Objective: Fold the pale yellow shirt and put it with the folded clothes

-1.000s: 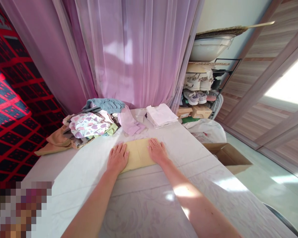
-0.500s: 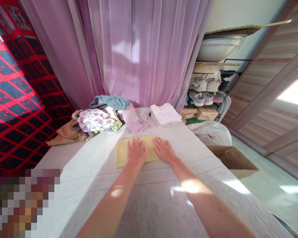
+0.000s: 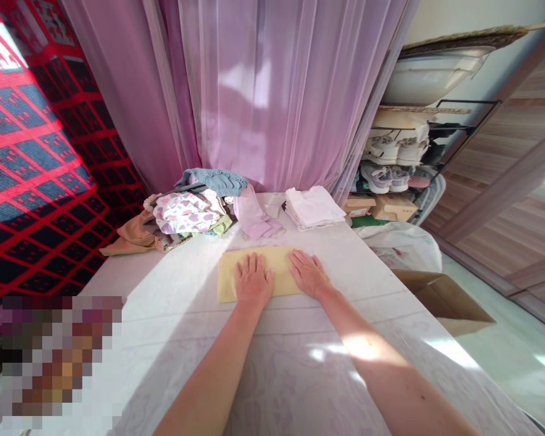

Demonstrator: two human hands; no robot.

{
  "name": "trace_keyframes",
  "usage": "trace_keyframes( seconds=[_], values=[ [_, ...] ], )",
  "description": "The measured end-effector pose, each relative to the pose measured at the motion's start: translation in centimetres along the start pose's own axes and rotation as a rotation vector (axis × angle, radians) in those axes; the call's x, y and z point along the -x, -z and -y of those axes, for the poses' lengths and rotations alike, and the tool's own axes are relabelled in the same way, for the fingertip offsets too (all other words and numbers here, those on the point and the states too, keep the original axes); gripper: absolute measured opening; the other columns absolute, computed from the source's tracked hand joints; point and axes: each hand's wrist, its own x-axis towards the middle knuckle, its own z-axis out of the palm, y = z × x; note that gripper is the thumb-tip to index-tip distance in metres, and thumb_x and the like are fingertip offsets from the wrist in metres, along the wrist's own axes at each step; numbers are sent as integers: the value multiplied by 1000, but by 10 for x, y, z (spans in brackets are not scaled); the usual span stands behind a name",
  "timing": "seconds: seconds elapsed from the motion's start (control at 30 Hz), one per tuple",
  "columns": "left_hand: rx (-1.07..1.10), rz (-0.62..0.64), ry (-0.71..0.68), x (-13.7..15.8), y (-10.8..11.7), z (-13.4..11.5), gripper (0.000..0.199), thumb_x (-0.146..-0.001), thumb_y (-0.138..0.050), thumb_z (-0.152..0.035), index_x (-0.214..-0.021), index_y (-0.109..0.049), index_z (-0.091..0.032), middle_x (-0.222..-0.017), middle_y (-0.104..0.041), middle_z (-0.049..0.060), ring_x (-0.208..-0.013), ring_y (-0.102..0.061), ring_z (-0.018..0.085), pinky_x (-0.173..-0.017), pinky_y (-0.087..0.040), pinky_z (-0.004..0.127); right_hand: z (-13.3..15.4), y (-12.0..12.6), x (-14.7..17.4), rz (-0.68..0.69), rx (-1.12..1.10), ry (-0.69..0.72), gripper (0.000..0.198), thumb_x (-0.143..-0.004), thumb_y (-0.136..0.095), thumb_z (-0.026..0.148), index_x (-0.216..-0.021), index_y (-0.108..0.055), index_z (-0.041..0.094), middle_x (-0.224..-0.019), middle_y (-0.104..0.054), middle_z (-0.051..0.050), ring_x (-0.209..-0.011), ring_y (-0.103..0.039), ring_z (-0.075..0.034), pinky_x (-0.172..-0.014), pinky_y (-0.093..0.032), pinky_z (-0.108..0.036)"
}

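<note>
A yellow cloth (image 3: 227, 278), folded into a flat rectangle, lies on the pale table (image 3: 186, 339) in front of me. My left hand (image 3: 254, 280) rests flat on its middle with the fingers spread. Over its right end lies my right hand (image 3: 309, 274), palm down, fingers stretched out. Neither hand grips the fabric. What kind of garment or cloth it is, the folds do not show.
A heap of clothes (image 3: 188, 212) sits at the back left, with a lilac garment (image 3: 257, 218) beside it. White folded cloths (image 3: 315, 207) are stacked at the back right. An open cardboard box (image 3: 440, 297) stands right of the table, near a shoe rack (image 3: 390, 175).
The view has shifted slightly, so the scene sits a little further right. Both hands stay flat on the yellow cloth, which keeps its shape.
</note>
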Motion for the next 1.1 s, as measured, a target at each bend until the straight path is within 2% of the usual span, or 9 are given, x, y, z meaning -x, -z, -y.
trace_keyframes(
  seconds=[0.33,0.53,0.67,0.73,0.8,0.87,0.97,1.1],
  values=[
    [-33,26,57,12,12,47,58,-99,-24,-46,-150,-34,-19,-158,-30,9,-146,-26,27,-118,-22,49,-1,-1,1,-7,0,5,54,-99,-21,35,-149,-35,23,-158,-29,-4,-145,-24,-21,-116,-20,-50],
    [-64,28,46,16,13,57,57,-100,-22,-42,-150,-35,-18,-158,-31,8,-145,-26,27,-117,-23,50,7,12,1,-4,17,-20,50,-99,-26,33,-145,-42,21,-155,-35,-7,-143,-28,-22,-116,-18,-53],
    [-75,7,45,15,12,55,56,-100,-23,-41,-149,-36,-19,-157,-32,8,-145,-27,28,-117,-24,51,51,20,-2,-102,22,-113,49,-98,-31,30,-144,-43,19,-156,-32,-12,-143,-26,-28,-115,-12,-59],
    [-82,1,41,15,11,55,55,-100,-24,-41,-149,-36,-18,-157,-32,9,-145,-27,28,-116,-24,51,83,17,-4,-151,-32,-51,51,-98,-30,32,-147,-38,20,-157,-30,-11,-144,-23,-27,-115,-13,-59],
    [-83,-3,39,14,11,56,55,-100,-25,-40,-149,-37,-18,-156,-32,10,-145,-28,28,-116,-25,52,109,10,-5,-137,-78,11,50,-98,-29,33,-146,-39,22,-157,-31,-9,-144,-24,-26,-115,-14,-57],
    [-75,-3,40,14,10,56,54,-100,-25,-40,-148,-38,-20,-156,-33,9,-144,-29,28,-115,-26,53,123,1,-4,-147,-94,40,50,-98,-28,34,-145,-41,22,-155,-34,-10,-142,-26,-25,-115,-16,-55],
    [-60,6,40,14,11,57,53,-100,-25,-38,-148,-38,-21,-156,-33,8,-145,-29,27,-116,-25,53,116,-6,-2,-163,-88,45,50,-99,-27,36,-145,-41,22,-153,-38,-10,-141,-27,-24,-115,-17,-54],
    [-59,1,41,15,13,57,53,-99,-25,-37,-148,-38,-20,-156,-33,8,-145,-28,27,-116,-24,51,77,-3,1,-120,-50,14,51,-99,-27,39,-145,-42,22,-154,-37,-9,-142,-27,-24,-115,-19,-53]
  ],
)
